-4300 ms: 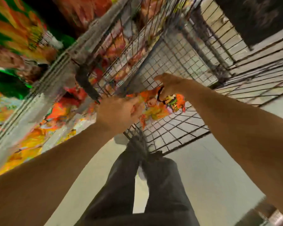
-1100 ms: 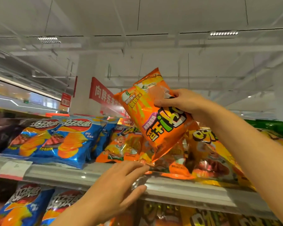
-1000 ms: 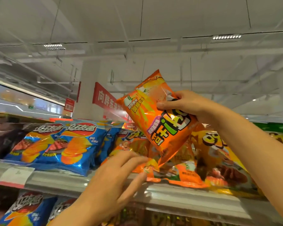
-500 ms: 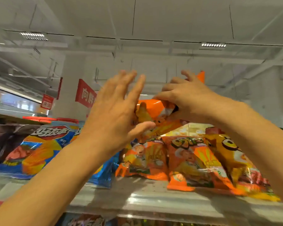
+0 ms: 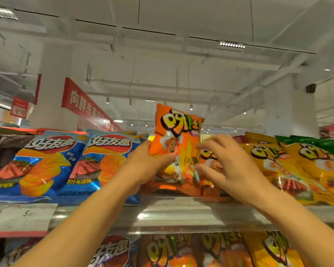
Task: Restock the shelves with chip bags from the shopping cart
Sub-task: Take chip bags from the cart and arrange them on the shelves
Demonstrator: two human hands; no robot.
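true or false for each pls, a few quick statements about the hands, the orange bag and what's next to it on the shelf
1. The orange chip bag stands upright on the shelf. True.
2. The left hand holds that bag. True.
3. The right hand grips a green bag. False: its fingers are spread loose beside the orange bag, holding nothing.
4. Blue chip bags sit left of the orange bag. True.
5. The yellow bags sit left of the blue ones. False: they sit to the orange bag's right.
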